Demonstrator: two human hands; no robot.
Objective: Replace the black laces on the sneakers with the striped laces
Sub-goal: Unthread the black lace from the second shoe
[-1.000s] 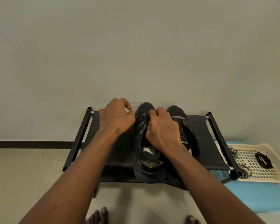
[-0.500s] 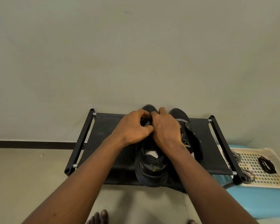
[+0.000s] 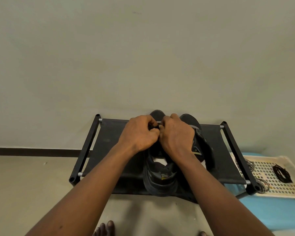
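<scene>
Two black sneakers stand side by side on a black fabric rack point(image 3: 109, 143). The left sneaker point(image 3: 158, 179) has its heel toward me; the right sneaker point(image 3: 197, 133) is partly behind my right wrist. My left hand point(image 3: 140, 133) and my right hand point(image 3: 176, 133) meet over the left sneaker's lacing area, fingers curled and pinching the black lace there. The lace itself is almost hidden by the fingers. Striped laces point(image 3: 260, 183) lie in a cream tray point(image 3: 283, 193) at the right, beside a bundle of black lace point(image 3: 282, 173).
The rack stands against a plain wall, with black end bars at left point(image 3: 85, 149) and right point(image 3: 237, 157). The tray rests on a light blue surface point(image 3: 271, 213). My bare toes point(image 3: 104, 229) show at the bottom edge on the floor.
My left hand moved right from the rack fabric onto the left sneaker and joined my right hand at the laces. The right hand slid slightly toward the toe.
</scene>
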